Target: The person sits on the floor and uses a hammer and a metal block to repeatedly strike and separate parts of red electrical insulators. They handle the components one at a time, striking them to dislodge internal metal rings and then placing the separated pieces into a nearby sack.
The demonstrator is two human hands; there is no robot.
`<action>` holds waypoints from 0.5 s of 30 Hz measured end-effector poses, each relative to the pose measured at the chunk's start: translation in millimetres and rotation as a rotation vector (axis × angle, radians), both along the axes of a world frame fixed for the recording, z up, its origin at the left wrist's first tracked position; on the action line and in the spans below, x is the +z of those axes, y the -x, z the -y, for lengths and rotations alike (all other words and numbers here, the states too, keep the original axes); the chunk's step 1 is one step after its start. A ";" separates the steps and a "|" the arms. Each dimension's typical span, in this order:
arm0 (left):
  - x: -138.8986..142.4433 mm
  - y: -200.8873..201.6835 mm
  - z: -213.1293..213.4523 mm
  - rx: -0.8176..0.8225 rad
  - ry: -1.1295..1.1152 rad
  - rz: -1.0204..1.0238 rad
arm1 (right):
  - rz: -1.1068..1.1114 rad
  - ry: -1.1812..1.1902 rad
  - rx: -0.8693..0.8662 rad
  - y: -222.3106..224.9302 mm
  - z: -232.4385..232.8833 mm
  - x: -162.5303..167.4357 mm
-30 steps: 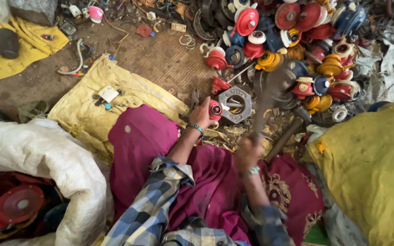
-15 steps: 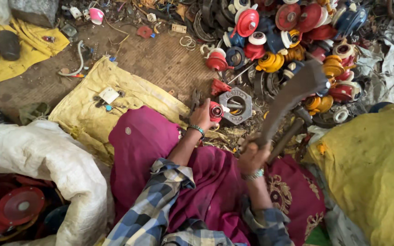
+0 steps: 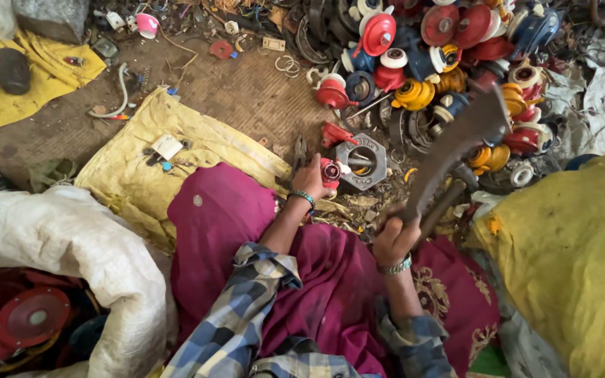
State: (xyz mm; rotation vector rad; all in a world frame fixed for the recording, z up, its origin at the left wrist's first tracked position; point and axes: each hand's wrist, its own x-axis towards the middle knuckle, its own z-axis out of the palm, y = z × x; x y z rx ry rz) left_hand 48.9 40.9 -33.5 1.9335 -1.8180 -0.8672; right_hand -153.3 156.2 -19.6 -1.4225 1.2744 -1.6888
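Observation:
My left hand (image 3: pixel 311 180) grips a small red and white part (image 3: pixel 330 171) and holds it against a big grey hexagonal metal nut (image 3: pixel 362 161) on the ground. Raised in my right hand (image 3: pixel 395 238) is a dark, curved metal blade (image 3: pixel 456 143); it slants up to the right above a wooden handle (image 3: pixel 442 206) lying on the ground. Both arms wear blue checked sleeves and bead bracelets. Magenta cloth (image 3: pixel 232 231) covers my lap.
A heap of red, yellow, blue and white round parts (image 3: pixel 449 63) fills the top right. Yellow sacks lie at right (image 3: pixel 568 259) and left of centre (image 3: pixel 141 168). A white sack (image 3: pixel 71 245) holds red discs (image 3: pixel 33 318). A hammer (image 3: pixel 5 70) rests top left.
My right hand has lifted the blade higher and swung it out to the right. My left hand has stayed on the red part at the nut.

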 end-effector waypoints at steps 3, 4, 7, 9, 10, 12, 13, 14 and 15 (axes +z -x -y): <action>-4.2 0.3 1.2 -0.008 -0.025 0.026 | -0.179 -0.027 -0.019 -7.4 3.5 -19.0; -6.3 0.0 1.6 -0.009 -0.042 0.038 | -0.408 -0.122 -0.105 -10.1 7.7 -28.0; -5.3 -0.9 2.2 0.040 0.019 -0.120 | -0.833 -0.486 -0.116 -14.0 23.7 -41.5; -6.0 -1.6 4.4 0.052 -0.031 -0.063 | -0.838 -0.495 -0.133 -9.4 29.1 -43.9; -2.3 -2.9 7.0 0.064 -0.055 -0.033 | -0.697 -0.479 -0.149 -5.9 30.0 -41.9; 2.5 -4.3 8.8 0.069 -0.136 -0.015 | -0.545 -0.467 -0.160 1.5 25.0 -39.6; 5.6 -4.8 9.2 0.069 -0.181 -0.008 | -0.526 -0.451 -0.164 4.0 21.6 -36.9; 8.8 -6.0 8.7 0.059 -0.157 -0.029 | -0.502 -0.430 -0.168 5.5 18.4 -34.7; 12.1 -8.3 8.1 0.047 -0.131 -0.046 | -0.522 -0.372 -0.150 6.3 15.2 -33.2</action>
